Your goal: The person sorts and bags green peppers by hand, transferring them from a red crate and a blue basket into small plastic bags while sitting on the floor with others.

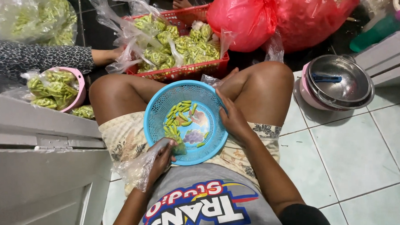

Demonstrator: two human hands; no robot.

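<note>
A round blue plastic basket (164,105) rests on my lap, holding a small heap of green chilies (179,115). My left hand (159,158) grips a clear plastic bag (135,170) at the basket's near rim, with a few chilies at the bag's mouth. My right hand (231,118) holds the basket's right rim, fingers curled over the edge.
A red crate (194,70) full of bagged green chilies stands past my knees. Another person's sleeved arm (43,58) reaches toward it from the left. A pink bowl (77,81) of bagged chilies sits left, red plastic sacks (285,14) behind, stacked metal bowls (340,81) right.
</note>
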